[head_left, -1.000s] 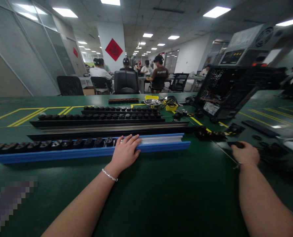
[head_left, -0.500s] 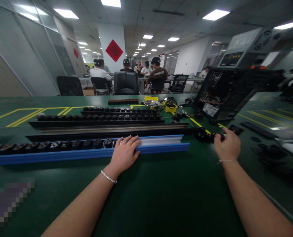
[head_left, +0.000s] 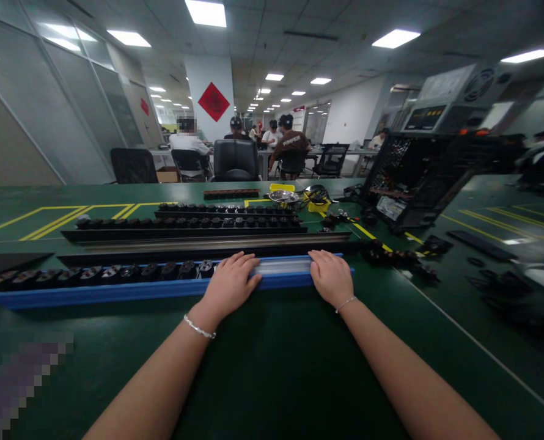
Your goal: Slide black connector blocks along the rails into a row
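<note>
A long blue rail (head_left: 116, 292) lies across the green bench in front of me. Its left half carries a row of black socket modules (head_left: 116, 271); its right half shows bare silver channel (head_left: 283, 266). My left hand (head_left: 232, 280) lies flat on the rail beside the last module, fingers stretched out. My right hand (head_left: 330, 276) rests on the rail near its right end, fingers bent down over the channel; what is under them is hidden. A small pile of loose black modules (head_left: 391, 254) sits just right of the rail.
Behind the blue rail lie black rails with modules (head_left: 184, 223) and a bare metal one (head_left: 217, 242). A metal bowl (head_left: 283, 195), yellow box (head_left: 318, 205) and open computer case (head_left: 414, 177) stand at the back right. Several people sit at far desks (head_left: 235, 140).
My right hand went from the far right of the bench to the pile of loose black modules, then left onto the blue rail's right end. My left hand stayed on the rail.
</note>
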The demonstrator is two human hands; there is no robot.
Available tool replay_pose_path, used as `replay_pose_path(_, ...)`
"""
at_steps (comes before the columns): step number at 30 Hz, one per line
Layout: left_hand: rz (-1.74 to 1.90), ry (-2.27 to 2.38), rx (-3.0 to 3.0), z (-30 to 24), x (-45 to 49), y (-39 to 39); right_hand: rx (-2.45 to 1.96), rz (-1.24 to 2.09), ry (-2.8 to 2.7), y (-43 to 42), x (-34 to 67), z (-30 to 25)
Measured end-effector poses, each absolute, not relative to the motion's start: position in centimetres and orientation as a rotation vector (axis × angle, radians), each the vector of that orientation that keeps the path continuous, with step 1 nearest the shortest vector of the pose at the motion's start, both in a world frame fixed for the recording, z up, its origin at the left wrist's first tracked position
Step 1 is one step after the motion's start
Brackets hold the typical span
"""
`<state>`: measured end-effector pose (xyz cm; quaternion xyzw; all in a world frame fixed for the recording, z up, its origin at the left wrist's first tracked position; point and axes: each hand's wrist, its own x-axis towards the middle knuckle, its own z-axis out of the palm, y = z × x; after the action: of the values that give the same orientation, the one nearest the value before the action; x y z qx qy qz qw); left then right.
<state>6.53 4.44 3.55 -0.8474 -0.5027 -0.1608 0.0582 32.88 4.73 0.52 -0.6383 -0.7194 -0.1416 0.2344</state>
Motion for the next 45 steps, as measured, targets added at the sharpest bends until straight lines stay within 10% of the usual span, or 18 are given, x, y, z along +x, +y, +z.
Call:
replay_pose_path(12, -0.025, -1.862, -2.301, 7.0, -2.5, 5.7, -1.783, -0.337, -1.983, 4.9, 32.9, 0.6)
replay_pose_path(45, -0.388, -1.922, -2.548, 5.7, 3.6, 5.0, -1.763, -0.333, -2.019, 5.0, 33.1, 0.7)
